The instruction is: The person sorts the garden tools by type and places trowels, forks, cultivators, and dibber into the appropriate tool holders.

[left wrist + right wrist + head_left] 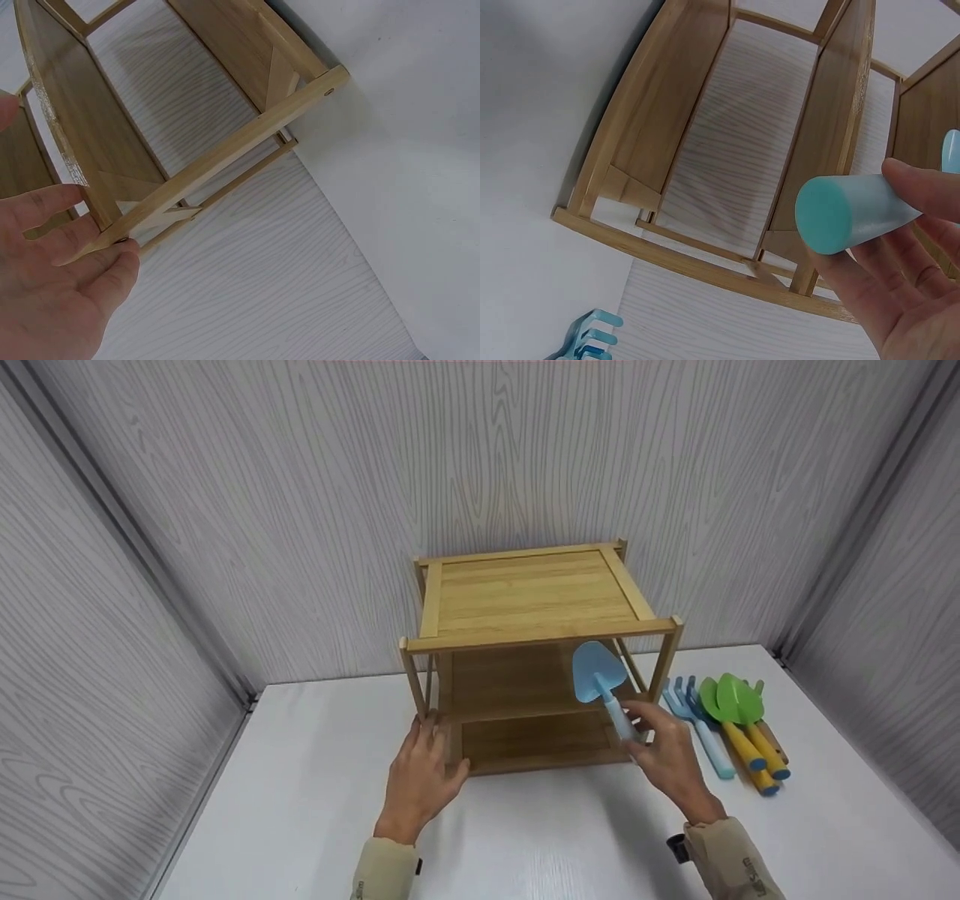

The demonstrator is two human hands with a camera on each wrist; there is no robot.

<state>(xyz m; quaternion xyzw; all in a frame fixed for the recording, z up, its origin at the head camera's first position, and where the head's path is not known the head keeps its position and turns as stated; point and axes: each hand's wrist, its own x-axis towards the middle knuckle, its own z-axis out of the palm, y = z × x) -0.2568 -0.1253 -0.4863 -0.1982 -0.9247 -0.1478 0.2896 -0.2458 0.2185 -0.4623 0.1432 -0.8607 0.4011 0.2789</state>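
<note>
A light blue toy trowel (598, 669) is in my right hand (667, 754), which holds it by its pale handle, blade up, in front of the wooden rack's right half. In the right wrist view, the handle's teal end (826, 217) points at the camera. The three-tier wooden rack (525, 592) stands on the table. My left hand (421, 776) touches its front left post, fingers fairly straight and thumb apart. From the left wrist, the fingers (52, 247) rest against the post, beside the middle shelf's edge.
On the white table (315, 780), right of the rack, lie blue toy forks (705, 735) and green trowels (739, 701) with yellow handles. Wood-grain panels (510, 457) enclose the table at the back and both sides.
</note>
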